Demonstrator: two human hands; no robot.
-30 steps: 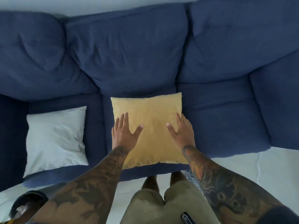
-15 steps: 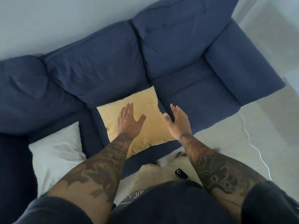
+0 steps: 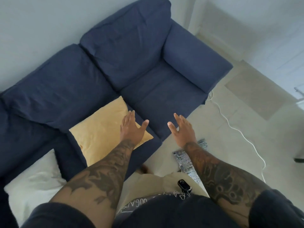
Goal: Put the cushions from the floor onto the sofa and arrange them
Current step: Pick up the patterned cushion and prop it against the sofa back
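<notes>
A yellow cushion [image 3: 100, 129] lies flat on the middle seat of the dark blue sofa [image 3: 148, 51]. A white cushion [image 3: 32, 185] lies on the seat to its left. My left hand [image 3: 131, 129] hovers open over the yellow cushion's right corner, fingers spread, holding nothing. My right hand [image 3: 182, 129] is open above the sofa's front edge, right of the yellow cushion and apart from it. A patterned silver-grey cushion [image 3: 187, 160] lies on the floor below my right forearm, partly hidden by it.
A white cable [image 3: 236, 129] trails across the pale floor to the right of the sofa. The right seat [image 3: 161, 99] of the sofa holds no cushion. A dark object [image 3: 299, 159] sits at the right edge.
Both hands have come off the yellow cushion and shifted right. The view has swung right, showing the sofa's right arm, the floor and the patterned cushion.
</notes>
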